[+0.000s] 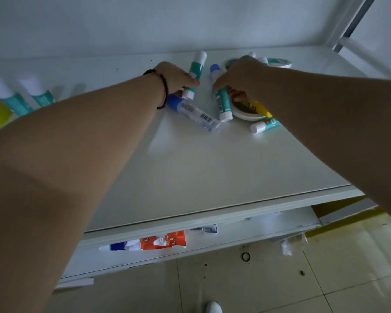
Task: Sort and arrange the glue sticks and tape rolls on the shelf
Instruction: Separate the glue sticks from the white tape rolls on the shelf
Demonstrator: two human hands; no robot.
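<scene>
The left hand point(175, 76), a dark bead bracelet point(161, 91) on its wrist, has its fingers closed around a teal-and-white glue stick point(195, 72) at the back of the white shelf point(190, 168). The right hand point(239, 76) pinches a second teal glue stick point(224, 105) by its upper end. Between and below them lies a clear blue-capped glue stick point(195, 115). Just right, a tape roll point(244, 115) holds a yellow stick point(261, 108), with another teal stick point(265, 126) beside it. A second tape roll point(278, 62) sits behind the right hand. Two teal sticks point(25, 98) lie far left.
</scene>
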